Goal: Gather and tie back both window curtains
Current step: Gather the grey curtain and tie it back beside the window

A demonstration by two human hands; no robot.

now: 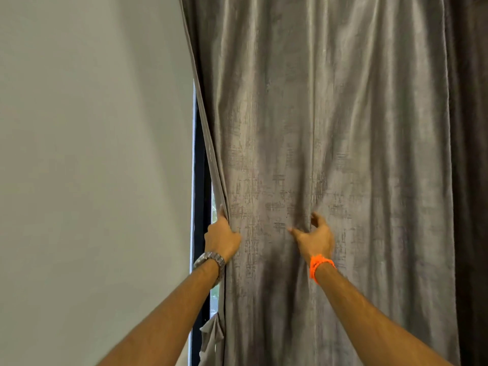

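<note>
Hanging upright, the curtain (pixel 330 114) spreads rightward from the left hand (pixel 221 239), whose grip holds its left edge; the right hand (pixel 315 240), open-fingered, is nearer the loose folds.

Dim, soft indoor light; sheen on curtain (pixel 330 128) folds; slight motion blur; wide-angle bend at edges.

1. A plain, pale grey-green painted wall (pixel 92 154) is filling the left side of the view.
2. A narrow black window frame (pixel 198 180) is running vertically along the wall's right edge.
3. A thin sliver of window glass (pixel 214 297) is showing daylight and blurred greenery.
4. A silver metal-link wristwatch (pixel 210 260) is overlapping the frame.
5. A bright orange woven wristband (pixel 319 264) is showing well to its right.
</note>
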